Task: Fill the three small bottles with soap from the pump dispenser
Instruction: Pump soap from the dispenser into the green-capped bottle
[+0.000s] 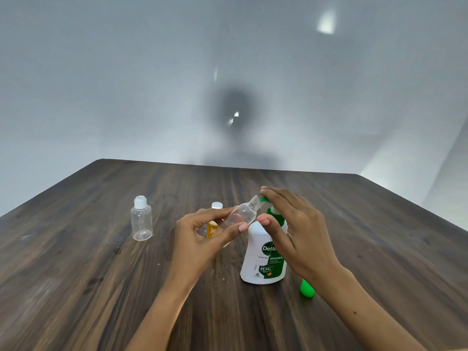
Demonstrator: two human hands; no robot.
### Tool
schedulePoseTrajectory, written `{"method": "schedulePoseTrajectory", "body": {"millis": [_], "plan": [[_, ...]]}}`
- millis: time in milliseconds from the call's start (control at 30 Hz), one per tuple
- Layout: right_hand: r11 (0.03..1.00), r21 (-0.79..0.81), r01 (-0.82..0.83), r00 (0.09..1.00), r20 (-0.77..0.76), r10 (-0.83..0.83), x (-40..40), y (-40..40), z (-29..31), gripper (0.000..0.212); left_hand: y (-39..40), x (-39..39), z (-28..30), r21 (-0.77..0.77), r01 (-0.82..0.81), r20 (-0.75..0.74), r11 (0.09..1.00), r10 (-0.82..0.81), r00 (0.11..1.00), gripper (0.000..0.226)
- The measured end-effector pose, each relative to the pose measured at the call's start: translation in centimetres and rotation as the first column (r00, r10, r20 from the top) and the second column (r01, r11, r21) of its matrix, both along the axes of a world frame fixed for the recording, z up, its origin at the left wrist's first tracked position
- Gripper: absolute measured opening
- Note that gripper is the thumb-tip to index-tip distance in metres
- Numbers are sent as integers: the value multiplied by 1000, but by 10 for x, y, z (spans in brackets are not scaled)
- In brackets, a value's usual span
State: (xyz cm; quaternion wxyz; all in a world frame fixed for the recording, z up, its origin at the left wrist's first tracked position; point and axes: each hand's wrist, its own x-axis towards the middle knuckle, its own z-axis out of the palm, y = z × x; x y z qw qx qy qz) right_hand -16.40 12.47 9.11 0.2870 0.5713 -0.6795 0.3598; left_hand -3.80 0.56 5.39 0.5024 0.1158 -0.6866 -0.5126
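Pump dispenser [263, 259]: white, green label, upright. Clear bottle [240, 214]: uncapped, tilted, mouth at green spout. Second clear bottle [141, 219]: capped, upright. Yellow-labelled bottle [214, 224]: white cap, partly hidden.

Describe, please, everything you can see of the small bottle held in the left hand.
The small clear bottle looks like transparent plastic, uncapped, with a threaded neck, and seems empty. It is tilted, its mouth up and right against the green nozzle of the pump dispenser. The left hand grips its lower body between thumb and fingers, above the table.
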Motion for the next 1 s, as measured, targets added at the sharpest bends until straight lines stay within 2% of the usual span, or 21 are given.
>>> {"method": "schedulePoseTrajectory", "body": {"millis": [600,733,1000], "plan": [[999,33,23,999,-31,-22,0,3,6,80,-1,0,0,-8,-2,-6,1000,1,1000,31],[997,24,77,995,-63,-75,3,0,1,80,-2,0,-2,-20,-7,2,1000,7,1000,31],[999,22,33,996,-87,-32,0,1,4,78,-4,-1,-2,-27,-22,24,999,22,999,33]]}}
